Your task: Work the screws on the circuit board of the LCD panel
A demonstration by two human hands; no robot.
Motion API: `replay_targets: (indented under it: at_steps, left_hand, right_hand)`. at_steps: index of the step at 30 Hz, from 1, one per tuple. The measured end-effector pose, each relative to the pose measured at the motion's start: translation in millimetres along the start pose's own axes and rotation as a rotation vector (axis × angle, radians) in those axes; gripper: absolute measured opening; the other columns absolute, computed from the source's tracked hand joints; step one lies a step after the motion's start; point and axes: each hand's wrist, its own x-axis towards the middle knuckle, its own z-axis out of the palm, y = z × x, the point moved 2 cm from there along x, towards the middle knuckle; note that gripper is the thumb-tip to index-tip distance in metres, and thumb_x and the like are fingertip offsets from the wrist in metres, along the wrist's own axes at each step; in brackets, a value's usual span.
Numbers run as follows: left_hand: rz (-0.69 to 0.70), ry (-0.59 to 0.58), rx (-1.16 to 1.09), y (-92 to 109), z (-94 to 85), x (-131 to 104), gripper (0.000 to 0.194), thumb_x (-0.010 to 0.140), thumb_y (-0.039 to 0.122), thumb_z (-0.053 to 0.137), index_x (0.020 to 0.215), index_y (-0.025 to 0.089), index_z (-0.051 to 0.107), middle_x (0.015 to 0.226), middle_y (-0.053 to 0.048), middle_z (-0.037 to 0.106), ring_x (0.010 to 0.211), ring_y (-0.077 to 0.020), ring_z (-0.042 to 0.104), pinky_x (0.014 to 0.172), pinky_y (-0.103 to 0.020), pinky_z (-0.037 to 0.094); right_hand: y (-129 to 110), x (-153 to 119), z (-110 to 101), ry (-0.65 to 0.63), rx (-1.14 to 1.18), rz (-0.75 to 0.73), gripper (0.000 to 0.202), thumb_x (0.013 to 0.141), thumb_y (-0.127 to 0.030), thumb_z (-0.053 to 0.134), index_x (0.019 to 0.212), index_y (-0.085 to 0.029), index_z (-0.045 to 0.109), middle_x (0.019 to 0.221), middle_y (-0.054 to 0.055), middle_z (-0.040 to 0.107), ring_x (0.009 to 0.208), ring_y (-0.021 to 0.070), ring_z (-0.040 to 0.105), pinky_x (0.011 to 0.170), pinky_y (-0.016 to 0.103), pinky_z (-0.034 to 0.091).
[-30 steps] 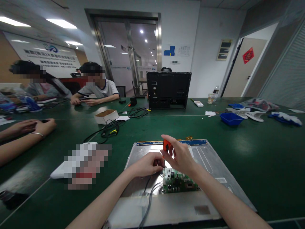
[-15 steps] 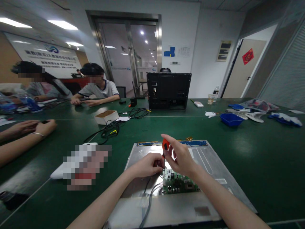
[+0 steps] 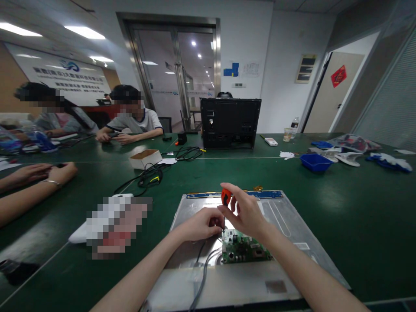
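Gripping screwdriver (image 3: pixel 225 197): right hand (image 3: pixel 248 213) | left hand (image 3: pixel 202 224): can't tell | box (image 3: pixel 138 163), blue tray (image 3: pixel 316 165): contents unclear

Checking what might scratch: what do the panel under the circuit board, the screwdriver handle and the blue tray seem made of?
Panel: likely metal, by its grey satin sheen and bright glare. Screwdriver handle: probably plastic, by its vivid orange; finish too small to judge. Blue tray: probably plastic, given its even colour and slight gloss.

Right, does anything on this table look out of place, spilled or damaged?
No spill or damage shows around the circuit board. Mildly untidy: the black cables lie in loose, messy loops by the white box.
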Motion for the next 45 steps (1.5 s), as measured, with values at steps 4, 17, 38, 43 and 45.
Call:
replay_targets:
  at_steps: [4, 17, 38, 43, 45]
  left_hand:
    - [0.001, -0.002, -0.007, -1.7, 0.4, 1.1, 0.010, 0.069, 0.014, 0.060, 0.079, 0.017, 0.061, 0.071, 0.003, 0.058, 0.065, -0.0144, 0.053, 0.062, -0.024, 0.043]
    - [0.004, -0.001, -0.001, 1.7, -0.9, -0.3, 0.005, 0.072, 0.015, 0.061, 0.076, 0.017, 0.061, 0.069, 0.003, 0.056, 0.065, -0.0147, 0.054, 0.064, -0.025, 0.044]
    - [0.012, 0.000, -0.019, -0.4, 0.2, 0.4, 0.008, 0.071, 0.016, 0.063, 0.079, 0.017, 0.062, 0.072, 0.002, 0.058, 0.066, -0.0150, 0.053, 0.064, -0.025, 0.043]
    - [0.020, 0.006, -0.022, 2.9, -0.7, 0.1, 0.007, 0.071, 0.017, 0.063, 0.078, 0.017, 0.060, 0.071, 0.003, 0.057, 0.066, -0.0145, 0.052, 0.064, -0.025, 0.043]
    - [0.020, 0.006, -0.023, 2.2, -0.4, 0.0, 0.007, 0.072, 0.017, 0.063, 0.078, 0.017, 0.061, 0.071, 0.003, 0.057, 0.066, -0.0146, 0.052, 0.064, -0.025, 0.043]
  right_hand:
    - [-2.6, 0.5, -1.7, -0.017, 0.058, 0.011, 0.044, 0.095, -0.020, 0.048, 0.138, -0.021, 0.040, 0.081, 0.000, 0.063, 0.052, 0.0100, 0.052, 0.047, 0.022, 0.039]
    - [0.3, 0.7, 1.0, 0.008, 0.013, -0.005, 0.035, 0.096, -0.025, 0.053, 0.130, -0.024, 0.045, 0.083, -0.001, 0.060, 0.052, 0.0091, 0.049, 0.046, 0.021, 0.038]
    - [-3.1, 0.9, -1.1, 0.005, 0.028, -0.027, 0.043, 0.094, -0.019, 0.048, 0.137, -0.022, 0.041, 0.086, 0.002, 0.063, 0.053, 0.0102, 0.051, 0.047, 0.022, 0.039]
    - [-1.7, 1.2, -0.8, 0.018, -0.012, -0.032, 0.036, 0.094, -0.024, 0.055, 0.130, -0.023, 0.047, 0.081, -0.001, 0.062, 0.052, 0.0095, 0.049, 0.048, 0.021, 0.040]
    - [-1.6, 1.4, -1.8, 0.006, -0.005, -0.019, 0.039, 0.094, -0.024, 0.056, 0.132, -0.023, 0.047, 0.083, 0.000, 0.063, 0.053, 0.0096, 0.051, 0.048, 0.021, 0.040]
